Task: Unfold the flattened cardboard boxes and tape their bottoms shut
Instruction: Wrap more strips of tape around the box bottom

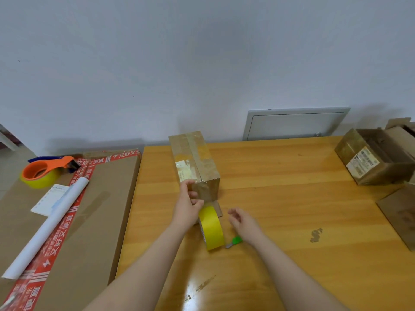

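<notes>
The box (194, 158), gripped at its near corner by the left hand (187, 207) on the table (280, 198), should be steadied while tape from the roll (212, 227) beside it is pressed flat (right hand (243, 222) loosely open, empty).

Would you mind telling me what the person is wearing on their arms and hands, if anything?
Nothing that shows. The left forearm and right forearm are uncovered right down to the picture's edge, with no sleeve in view. The left hand and right hand wear no gloves, and no watch, bracelet or ring can be seen.
</notes>
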